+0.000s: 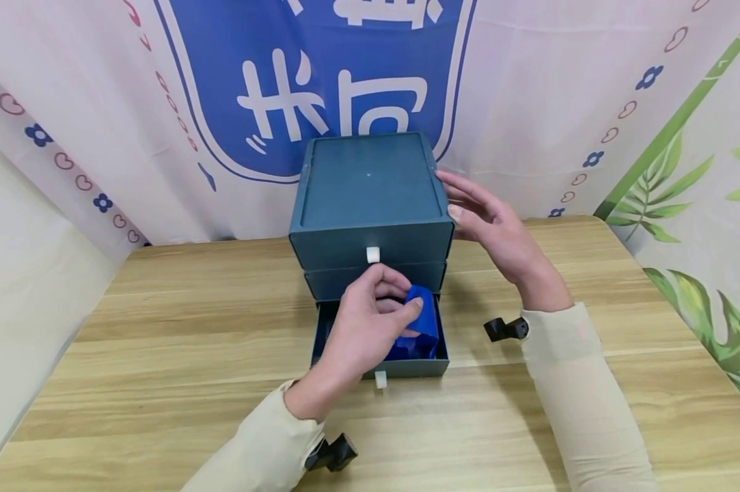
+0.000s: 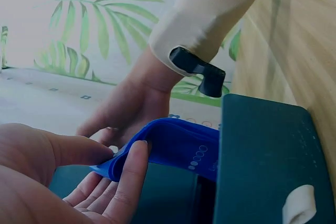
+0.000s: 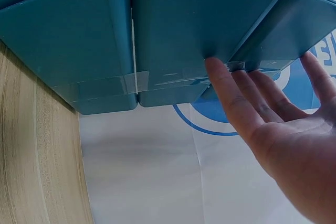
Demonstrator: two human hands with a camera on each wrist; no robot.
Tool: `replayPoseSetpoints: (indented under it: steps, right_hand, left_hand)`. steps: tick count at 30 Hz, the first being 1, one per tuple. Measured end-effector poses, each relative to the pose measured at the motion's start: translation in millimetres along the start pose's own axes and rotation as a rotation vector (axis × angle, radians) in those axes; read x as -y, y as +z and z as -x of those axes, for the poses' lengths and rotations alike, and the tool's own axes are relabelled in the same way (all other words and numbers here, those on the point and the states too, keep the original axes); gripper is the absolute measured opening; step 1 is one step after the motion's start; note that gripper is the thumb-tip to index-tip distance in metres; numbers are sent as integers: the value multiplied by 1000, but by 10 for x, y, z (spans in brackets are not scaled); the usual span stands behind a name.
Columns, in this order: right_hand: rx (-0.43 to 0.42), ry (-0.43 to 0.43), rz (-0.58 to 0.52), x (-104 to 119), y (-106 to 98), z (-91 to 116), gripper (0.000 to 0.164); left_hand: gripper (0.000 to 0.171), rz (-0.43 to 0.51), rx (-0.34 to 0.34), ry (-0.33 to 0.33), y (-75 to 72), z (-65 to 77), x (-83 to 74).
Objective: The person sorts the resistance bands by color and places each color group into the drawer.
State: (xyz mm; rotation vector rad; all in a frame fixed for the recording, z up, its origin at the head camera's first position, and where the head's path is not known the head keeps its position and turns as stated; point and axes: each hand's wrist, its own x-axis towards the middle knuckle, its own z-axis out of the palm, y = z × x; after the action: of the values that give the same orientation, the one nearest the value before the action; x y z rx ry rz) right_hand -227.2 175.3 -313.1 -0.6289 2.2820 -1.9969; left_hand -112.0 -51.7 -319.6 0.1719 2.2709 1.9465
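Observation:
A dark teal drawer box (image 1: 370,181) in stacked tiers stands on the table, its bottom drawer (image 1: 406,370) pulled out. My left hand (image 1: 370,321) is over that drawer, pinching a folded blue flexible band (image 1: 428,318) between thumb and fingers. In the left wrist view the band (image 2: 178,148) loops over on itself, with small circles and lettering printed on it; its lower part goes behind the drawer front (image 2: 268,156). My right hand (image 1: 492,225) touches the box's right side. Its fingers are extended against the stacked tiers (image 3: 184,30) in the right wrist view.
A white pull tab (image 1: 373,255) sits on the top drawer and another tab (image 1: 380,380) on the open one. Behind the box hangs a printed curtain (image 1: 517,102). Wood-grain table (image 1: 191,342) extends on both sides. Black wrist mounts (image 1: 333,452) stick out from the sleeves.

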Motion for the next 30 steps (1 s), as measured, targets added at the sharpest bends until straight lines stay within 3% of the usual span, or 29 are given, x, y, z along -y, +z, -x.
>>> replayPoseSetpoints:
  steps: [12, 21, 24, 30]
  right_hand:
    - [-3, 5, 7, 14, 2, 2, 50]
    - [0, 11, 11, 30, 15, -3, 51]
    - [0, 13, 10, 32, 16, -1, 51]
    - [-10, 8, 9, 25, 11, 10, 50]
  left_hand:
    - [19, -37, -61, -43, -43, 23, 187]
    - [20, -56, -129, -80, -266, 36, 388]
    - [20, -110, -143, -88, -351, 35, 442]
    - [18, -315, -158, -72, -449, 28, 469]
